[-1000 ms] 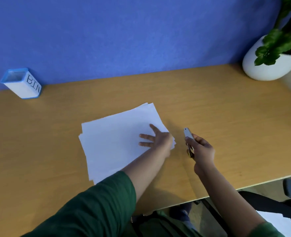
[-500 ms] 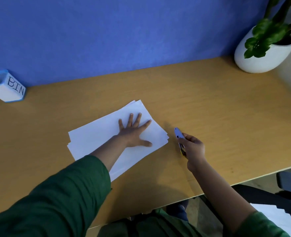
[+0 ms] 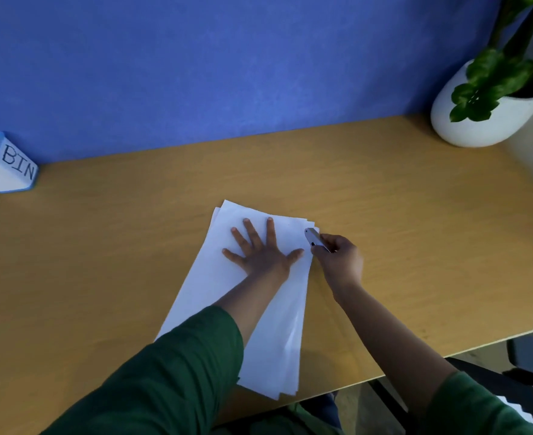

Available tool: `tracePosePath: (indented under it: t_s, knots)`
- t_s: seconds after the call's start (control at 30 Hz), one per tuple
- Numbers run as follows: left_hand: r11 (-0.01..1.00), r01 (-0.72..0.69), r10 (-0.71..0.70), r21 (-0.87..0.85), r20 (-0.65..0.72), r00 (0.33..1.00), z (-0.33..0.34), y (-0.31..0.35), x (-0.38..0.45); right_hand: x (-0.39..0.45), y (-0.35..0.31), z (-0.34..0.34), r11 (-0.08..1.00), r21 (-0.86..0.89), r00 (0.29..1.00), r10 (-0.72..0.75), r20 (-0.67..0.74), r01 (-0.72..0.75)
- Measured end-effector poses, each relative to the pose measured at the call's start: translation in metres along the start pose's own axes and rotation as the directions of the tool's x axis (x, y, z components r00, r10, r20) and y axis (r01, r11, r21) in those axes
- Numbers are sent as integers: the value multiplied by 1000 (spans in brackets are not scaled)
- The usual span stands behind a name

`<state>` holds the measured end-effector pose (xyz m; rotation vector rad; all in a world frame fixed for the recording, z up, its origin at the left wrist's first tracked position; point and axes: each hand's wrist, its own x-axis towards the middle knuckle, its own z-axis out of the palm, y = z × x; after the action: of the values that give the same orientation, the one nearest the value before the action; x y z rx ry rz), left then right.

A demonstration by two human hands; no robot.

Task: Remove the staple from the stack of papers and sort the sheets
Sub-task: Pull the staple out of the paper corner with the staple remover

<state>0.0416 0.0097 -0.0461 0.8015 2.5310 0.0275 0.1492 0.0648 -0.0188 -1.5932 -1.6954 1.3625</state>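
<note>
White stack of papers (image 3: 277, 324) near the desk's (image 3: 415, 246) front edge: left hand (image 3: 260, 249) spread flat (pressing), right hand (image 3: 340, 262) pinching staple remover (image 3: 314, 238) at its far right corner

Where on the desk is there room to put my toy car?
Bare desk lies between the bin and the papers, and more between the papers and the plant pot. It is crowded at the papers' far right corner, where the left hand presses and the right hand holds the staple remover.
</note>
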Motion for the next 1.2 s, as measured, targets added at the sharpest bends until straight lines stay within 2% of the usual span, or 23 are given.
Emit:
tracePosePath:
  t_s: [0.07, 0.17, 0.23, 0.37, 0.47, 0.77, 1.07, 1.2]
  knots:
    - [998, -26, 27, 60, -16, 1000, -3, 2, 5, 5, -5, 7, 993, -81, 997, -80, 16, 81]
    - [971, -178, 185, 162, -33, 982, -3, -3, 13, 11, -9, 16, 977, -154, 989, -143, 29, 146]
    - [967, -227, 229, 113, 1, 973, -3, -7, 16, 14, -10, 20, 973, -172, 988, -153, 25, 155]
    - [975, -224, 223, -18, 175, 959, -15, -10, 27, 15, -5, 24, 973, -172, 987, -160, -24, 154]
    - [976, -217, 214, -15, 248, 945, -21, -10, 29, 11, 0, 27, 968, -180, 980, -190, -52, 178]
    - [977, -214, 205, 9, 258, 944, -22, -8, 27, 8, 5, 41, 916, -292, 957, -289, -1, 276]
    - [969, -240, 217, 50, 281, 935, -25, -8, 27, 12, 7, 51, 924, -271, 958, -285, -18, 270]
    - [970, -237, 212, 50, 300, 930, -29, -7, 25, 13, 6, 51, 956, -173, 961, -258, -104, 238]
